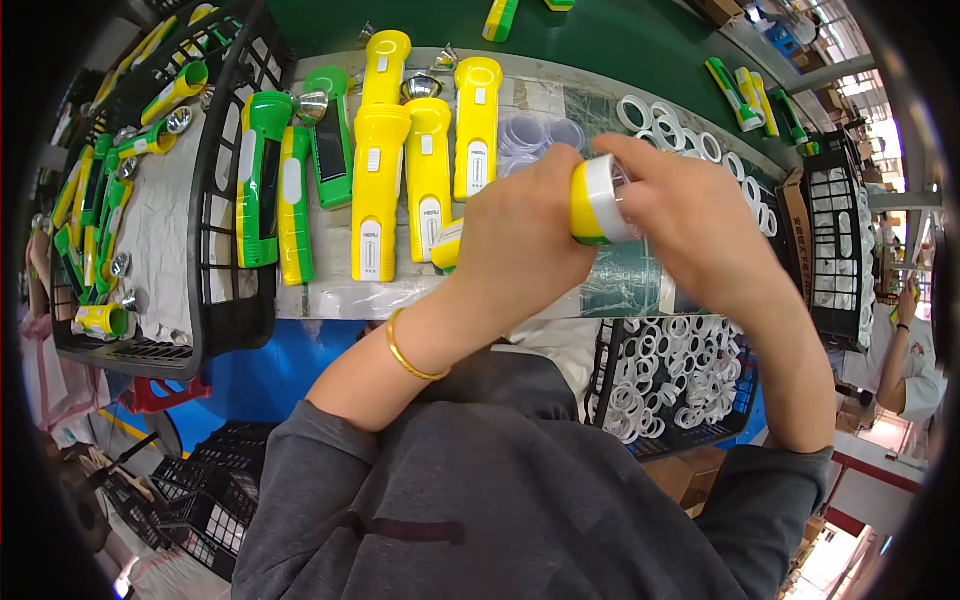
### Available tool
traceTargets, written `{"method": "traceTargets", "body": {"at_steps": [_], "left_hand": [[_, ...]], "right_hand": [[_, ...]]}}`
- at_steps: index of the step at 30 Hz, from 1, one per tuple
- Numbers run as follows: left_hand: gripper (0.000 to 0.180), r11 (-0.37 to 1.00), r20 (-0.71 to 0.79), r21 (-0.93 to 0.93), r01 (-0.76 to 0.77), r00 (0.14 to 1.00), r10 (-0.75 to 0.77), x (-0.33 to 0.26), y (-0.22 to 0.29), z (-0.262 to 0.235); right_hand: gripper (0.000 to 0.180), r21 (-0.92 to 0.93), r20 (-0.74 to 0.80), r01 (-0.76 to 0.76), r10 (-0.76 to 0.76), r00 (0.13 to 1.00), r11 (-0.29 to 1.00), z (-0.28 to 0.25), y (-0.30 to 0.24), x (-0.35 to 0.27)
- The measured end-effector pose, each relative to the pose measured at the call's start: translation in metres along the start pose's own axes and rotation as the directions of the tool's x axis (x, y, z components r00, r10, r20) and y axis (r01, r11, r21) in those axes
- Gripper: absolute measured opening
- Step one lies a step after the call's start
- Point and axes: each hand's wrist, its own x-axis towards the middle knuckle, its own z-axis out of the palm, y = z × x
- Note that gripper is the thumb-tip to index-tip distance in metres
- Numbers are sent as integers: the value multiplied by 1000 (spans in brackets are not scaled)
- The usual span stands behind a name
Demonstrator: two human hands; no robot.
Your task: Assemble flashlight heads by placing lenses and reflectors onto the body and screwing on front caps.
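My left hand [530, 215] is wrapped round a yellow and green flashlight [580, 205], its head pointing right and its tail showing left of my fist. A white ring [604, 197] sits around the flashlight's head, and the fingers of my right hand [695, 210] grip it. Whether the ring is fully seated I cannot tell. Left of my hands lie several yellow flashlights [375, 190] and green ones [264, 180], some with shiny reflectors [423, 87] at their heads. Just beyond my left hand are clear round lenses [527, 133]. Loose white rings [667, 132] lie beyond my right hand.
A black crate [225, 180] of flashlights stands at the left, and another black crate [835, 230] at the right. Below the table edge is a crate [690, 443] full of white rings. A green belt [590, 55] runs behind, carrying flashlights. Another person's arm [893, 355] shows far right.
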Motion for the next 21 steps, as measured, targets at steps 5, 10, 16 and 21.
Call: {"method": "traceTargets", "body": {"at_steps": [5, 10, 16, 21], "left_hand": [[38, 970, 60, -230, 83, 996, -71, 1, -3, -21], [28, 493, 508, -746, 447, 861, -14, 7, 2, -27], [23, 117, 715, -695, 709, 699, 13, 6, -4, -25], [41, -186, 717, -660, 728, 684, 131, 13, -24, -29]], "right_hand": [[82, 579, 84, -209, 197, 977, 788, -15, 10, -3], [61, 166, -46, 223, -219, 975, 960, 1, -6, 10], [44, 293, 129, 11, -51, 990, 956, 6, 3, 32], [67, 845, 410, -461, 225, 884, 272, 18, 46, 17]]}}
